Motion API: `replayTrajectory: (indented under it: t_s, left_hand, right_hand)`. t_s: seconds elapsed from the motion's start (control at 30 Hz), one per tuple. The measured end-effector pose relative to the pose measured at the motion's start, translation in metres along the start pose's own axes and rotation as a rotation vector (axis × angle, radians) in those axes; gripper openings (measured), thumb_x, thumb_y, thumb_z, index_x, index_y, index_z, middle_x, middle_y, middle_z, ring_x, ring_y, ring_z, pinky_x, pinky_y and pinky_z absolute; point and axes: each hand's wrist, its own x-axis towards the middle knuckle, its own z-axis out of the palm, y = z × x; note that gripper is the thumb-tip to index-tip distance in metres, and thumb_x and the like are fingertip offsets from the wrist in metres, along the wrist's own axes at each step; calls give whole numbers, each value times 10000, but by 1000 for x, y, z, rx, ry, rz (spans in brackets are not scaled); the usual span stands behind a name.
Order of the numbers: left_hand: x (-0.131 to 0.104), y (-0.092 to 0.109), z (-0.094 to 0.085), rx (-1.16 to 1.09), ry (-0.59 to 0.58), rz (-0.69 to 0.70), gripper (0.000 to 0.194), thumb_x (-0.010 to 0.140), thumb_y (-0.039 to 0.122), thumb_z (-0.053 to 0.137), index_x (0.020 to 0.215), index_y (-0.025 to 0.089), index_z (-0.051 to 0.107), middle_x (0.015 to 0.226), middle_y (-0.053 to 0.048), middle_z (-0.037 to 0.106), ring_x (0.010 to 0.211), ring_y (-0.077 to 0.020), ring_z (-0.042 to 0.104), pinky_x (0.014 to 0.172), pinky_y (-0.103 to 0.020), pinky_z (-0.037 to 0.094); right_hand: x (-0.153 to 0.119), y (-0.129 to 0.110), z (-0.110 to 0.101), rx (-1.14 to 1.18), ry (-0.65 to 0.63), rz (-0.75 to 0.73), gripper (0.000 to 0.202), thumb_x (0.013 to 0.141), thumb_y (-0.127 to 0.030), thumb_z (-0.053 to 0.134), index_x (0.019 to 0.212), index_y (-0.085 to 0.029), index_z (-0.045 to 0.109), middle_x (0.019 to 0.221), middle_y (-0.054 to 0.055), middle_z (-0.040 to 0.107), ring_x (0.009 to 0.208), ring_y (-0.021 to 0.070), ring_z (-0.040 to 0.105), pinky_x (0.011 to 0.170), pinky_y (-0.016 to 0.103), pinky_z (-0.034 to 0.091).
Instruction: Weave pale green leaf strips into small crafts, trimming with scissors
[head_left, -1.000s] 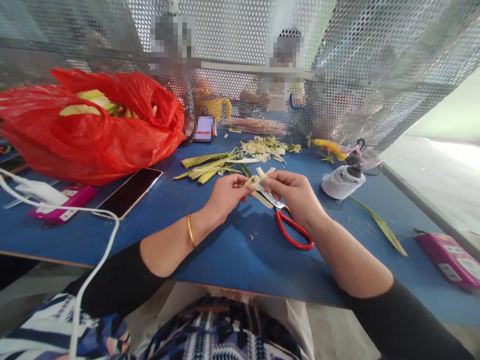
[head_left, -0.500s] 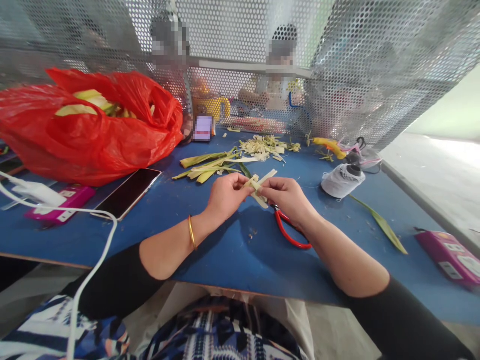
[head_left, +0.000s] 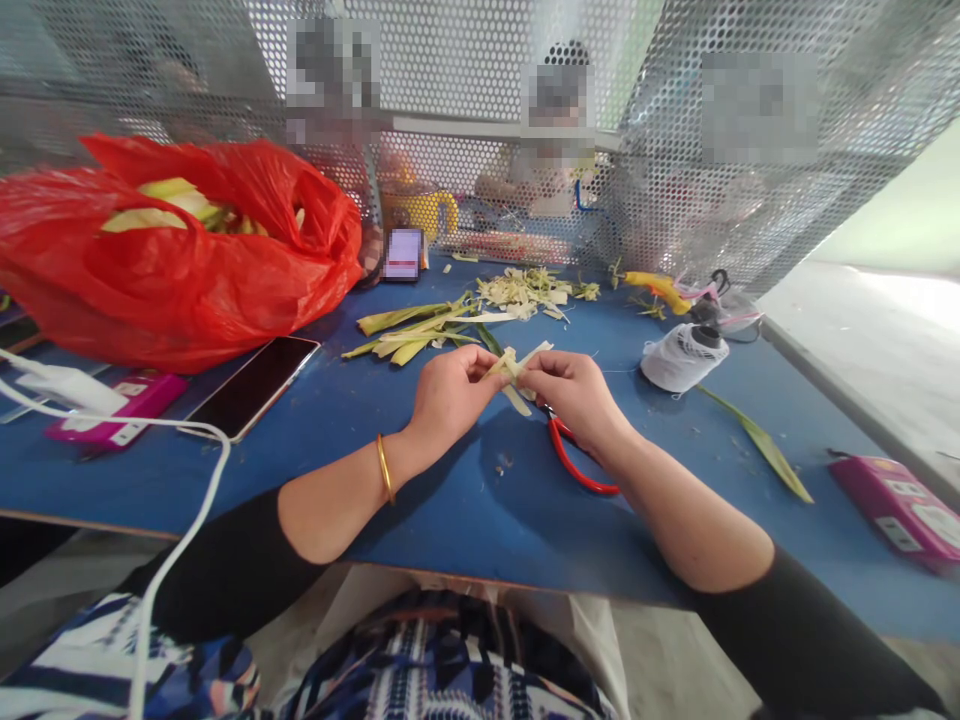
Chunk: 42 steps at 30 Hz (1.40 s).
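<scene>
Pale, flat leaf strips (head_left: 516, 399) cross one another between my two hands, just above the blue table. My left hand (head_left: 459, 392), with a gold bangle on its wrist, pinches them from the left. From the right, my right hand (head_left: 571, 392) pinches the same strips, its fingertips almost meeting the left ones. Red-handled scissors (head_left: 577, 468) lie on the table under my right hand, their blades mostly hidden. Just beyond my hands lie several yellow-green leaf pieces (head_left: 409, 335) and a heap of pale scraps (head_left: 529, 290).
A red plastic bag (head_left: 247, 270) of leaves stands at the left, beside a dark phone (head_left: 259, 385) and a white cable (head_left: 217, 490). Right of my hands are a white thread spool (head_left: 682, 358), a long leaf (head_left: 765, 450) and a purple box (head_left: 900, 508). Perforated metal screens (head_left: 465, 80) rise behind.
The crossed strips have shifted slightly between my fingertips, and the crossing looks more closed up. Both hands keep their pinch in nearly the same place. The whole view has drifted a little.
</scene>
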Motion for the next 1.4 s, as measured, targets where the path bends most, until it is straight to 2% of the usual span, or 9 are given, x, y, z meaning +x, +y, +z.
replayTrajectory:
  t_s: [0.33, 0.43, 0.53, 0.63, 0.73, 0.97, 1.07, 1.2, 1.4]
  left_hand:
    - [-2, 2, 0, 112, -22, 26, 83, 768, 252, 708, 775, 173, 686, 747, -35, 749, 677, -157, 672, 614, -246, 479]
    - [-2, 0, -1, 104, -41, 35, 73, 770, 245, 705, 794, 176, 699, 762, -34, 753, 693, -160, 678, 632, -250, 487]
    - [-2, 0, -2, 116, -58, 75, 64, 777, 212, 689, 830, 189, 718, 787, -24, 759, 732, -162, 684, 659, -249, 492]
    - [-3, 0, -2, 147, -59, 103, 92, 782, 215, 687, 860, 200, 734, 795, -21, 761, 749, -169, 686, 672, -254, 499]
    - [-3, -1, -3, 171, -49, 116, 111, 775, 216, 694, 872, 210, 747, 811, -22, 767, 770, -178, 695, 694, -264, 511]
    - [-2, 1, -3, 152, -85, 95, 147, 768, 189, 682, 884, 213, 768, 840, -32, 780, 798, -188, 716, 720, -273, 529]
    - [-3, 2, -4, 158, -75, 90, 160, 770, 187, 671, 890, 215, 772, 846, -33, 782, 800, -189, 716, 722, -274, 528]
    - [-5, 4, -4, 190, -82, 111, 157, 782, 204, 655, 882, 220, 775, 848, -33, 782, 814, -195, 711, 726, -279, 522]
    - [-6, 6, -4, 198, -127, 86, 159, 767, 213, 663, 879, 204, 776, 819, -30, 776, 760, -182, 687, 681, -269, 496]
  right_hand:
    - [-1, 2, 2, -98, 22, -55, 224, 694, -377, 598, 576, -193, 550, 521, -40, 474, 522, 108, 407, 507, 261, 310]
    - [-2, 2, 3, -74, 64, -105, 143, 731, -339, 620, 733, -207, 564, 571, -39, 559, 530, 123, 510, 528, 256, 385]
    - [-2, 0, 2, 3, 26, -77, 158, 743, -279, 629, 874, -216, 566, 613, -38, 621, 541, 141, 593, 560, 269, 467]
    - [-1, -1, -1, -40, -58, -42, 87, 763, -261, 613, 823, -199, 617, 618, -16, 645, 560, 148, 614, 569, 274, 487]
    - [-1, -2, -4, -98, -76, -64, 92, 763, -270, 615, 781, -190, 655, 599, -13, 639, 553, 142, 593, 569, 273, 478]
    - [1, -2, -3, 48, -103, -65, 216, 699, -367, 676, 823, -192, 648, 573, -37, 606, 515, 133, 583, 531, 265, 473]
    - [0, -5, -2, 77, -132, -69, 239, 719, -416, 653, 797, -191, 642, 609, -22, 622, 535, 131, 590, 531, 260, 475]
    - [-2, -6, -2, 49, -94, -87, 219, 768, -401, 602, 725, -188, 628, 576, -21, 613, 504, 116, 552, 536, 257, 459]
    - [1, -2, -4, -54, -14, -134, 139, 723, -323, 622, 692, -187, 627, 571, -35, 582, 523, 105, 482, 514, 247, 361]
